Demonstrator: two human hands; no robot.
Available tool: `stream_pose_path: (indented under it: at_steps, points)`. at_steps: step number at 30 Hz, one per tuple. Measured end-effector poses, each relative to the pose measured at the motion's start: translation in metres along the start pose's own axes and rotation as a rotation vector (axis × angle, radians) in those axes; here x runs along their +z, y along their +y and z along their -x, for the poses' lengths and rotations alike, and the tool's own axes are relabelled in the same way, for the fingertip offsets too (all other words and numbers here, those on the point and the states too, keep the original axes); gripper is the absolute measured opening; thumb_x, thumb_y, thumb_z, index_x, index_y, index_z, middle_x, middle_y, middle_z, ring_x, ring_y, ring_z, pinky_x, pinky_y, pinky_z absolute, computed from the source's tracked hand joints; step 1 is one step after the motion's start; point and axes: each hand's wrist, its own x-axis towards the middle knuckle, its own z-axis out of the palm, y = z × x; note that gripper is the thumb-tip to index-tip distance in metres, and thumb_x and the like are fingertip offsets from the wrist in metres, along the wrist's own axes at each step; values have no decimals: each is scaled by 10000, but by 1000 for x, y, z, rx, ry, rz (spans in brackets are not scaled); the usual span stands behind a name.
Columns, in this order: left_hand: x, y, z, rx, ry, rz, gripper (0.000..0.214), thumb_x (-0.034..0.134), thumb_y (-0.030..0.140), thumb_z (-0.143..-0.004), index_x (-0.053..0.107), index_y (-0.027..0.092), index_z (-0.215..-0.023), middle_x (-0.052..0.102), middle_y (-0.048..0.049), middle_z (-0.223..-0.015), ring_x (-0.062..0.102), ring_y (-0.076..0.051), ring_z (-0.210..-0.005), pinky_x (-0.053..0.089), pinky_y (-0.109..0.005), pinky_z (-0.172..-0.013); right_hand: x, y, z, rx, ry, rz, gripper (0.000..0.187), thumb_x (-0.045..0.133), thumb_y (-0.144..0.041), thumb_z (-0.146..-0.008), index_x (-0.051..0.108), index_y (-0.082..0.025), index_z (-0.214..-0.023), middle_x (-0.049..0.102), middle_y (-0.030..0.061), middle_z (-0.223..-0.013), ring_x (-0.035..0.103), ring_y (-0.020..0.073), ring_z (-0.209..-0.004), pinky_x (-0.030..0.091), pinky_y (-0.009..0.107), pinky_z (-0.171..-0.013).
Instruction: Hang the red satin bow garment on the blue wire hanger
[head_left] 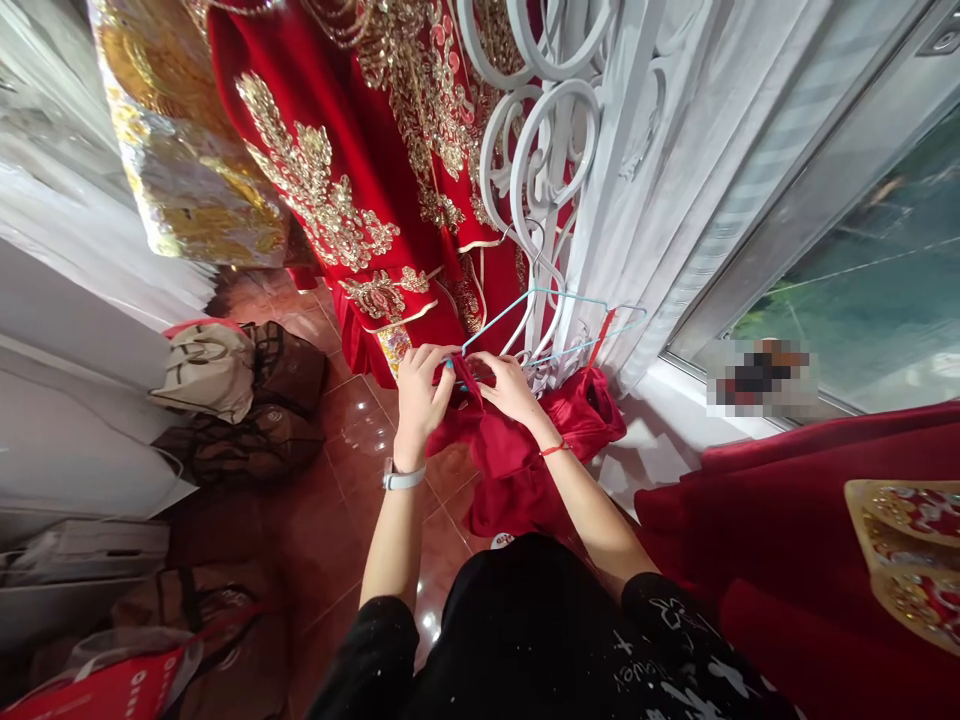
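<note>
A light blue wire hanger (501, 318) hangs by its hook from a white scrolled metal stand (577, 140). On it is a dark red satin garment (517, 450), with one red strap (602, 338) looped over the hanger's right end. My left hand (426, 390) is closed on the garment's other strap near the hanger's left end, thumb and fingers pinched. Close beside it, my right hand (504, 385) also pinches the red cloth there. Part of the strap is hidden behind my fingers. The garment's body droops below my hands, above the tiled floor.
Behind the hanger hangs a red gown (360, 150) with gold embroidery. A gold and white garment (187, 150) hangs to its left. Brown bags (255, 440) and a cream bag (206, 365) sit on the floor at left. Red cloth (780, 520) drapes at lower right, below a window (885, 260).
</note>
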Motion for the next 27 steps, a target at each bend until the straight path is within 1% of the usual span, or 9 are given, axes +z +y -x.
stream_pose_path:
  at_steps: [3,6,8,11,13,15,19,23,27]
  points:
    - [3,1,-7,-9,-34,-57,303,469,388,-1044,712,209,-1076,705,-88,-1017,600,-259,-936,455,-390,-886,-13,7,14,-49,148,-330,328,708,-364,-913,671,-258,-1222,784,62,-1163,726,220,-1106,528,398,-1057]
    - [12,-7,-11,-2,-47,-85,296,467,410,-1048,682,211,-1008,695,-86,-961,577,-254,-880,440,-377,-847,-47,36,47,49,403,-351,272,716,-421,-876,694,-248,-1085,775,66,-1082,720,223,-1036,562,383,-977]
    - [17,-14,-12,15,-49,-64,294,461,415,-1050,666,215,-983,685,-78,-928,570,-247,-861,434,-366,-827,-75,67,80,217,553,-176,234,705,-425,-837,692,-225,-958,760,83,-1007,702,242,-990,561,401,-934]
    - [22,-19,-15,30,-28,-38,310,462,440,-1048,653,219,-946,675,-66,-893,557,-236,-835,423,-355,-804,-107,114,133,614,662,153,335,771,-351,-666,659,-209,-948,733,107,-1012,664,274,-1006,537,451,-966]
    - [24,-20,-16,30,-6,-27,324,459,452,-1046,648,221,-922,671,-61,-877,548,-231,-824,414,-350,-791,-116,136,163,819,702,215,343,745,-284,-599,629,-214,-915,716,82,-933,666,270,-943,550,450,-927]
    - [26,-20,-16,28,7,-16,327,462,457,-1042,645,224,-905,663,-55,-858,538,-226,-806,403,-346,-769,-119,146,184,904,694,180,245,688,-280,-610,608,-225,-835,677,27,-765,664,235,-765,578,404,-785]
    - [26,-21,-17,25,8,3,315,483,463,-1029,647,229,-895,638,-41,-807,514,-217,-768,393,-340,-746,-133,142,200,915,728,102,119,586,-356,-716,568,-240,-694,571,-15,-549,604,185,-558,540,315,-590]
    - [23,-22,-19,30,-14,14,300,507,459,-1011,652,230,-880,643,-38,-791,522,-218,-779,397,-337,-746,-159,121,189,783,837,52,217,585,-435,-777,598,-239,-685,674,43,-677,687,213,-752,591,337,-736]
    - [20,-23,-22,29,-24,23,277,522,433,-992,639,232,-840,661,-37,-800,527,-215,-778,412,-339,-756,-168,94,168,392,986,-313,220,721,-429,-734,722,-238,-843,785,41,-932,752,214,-966,597,395,-974]
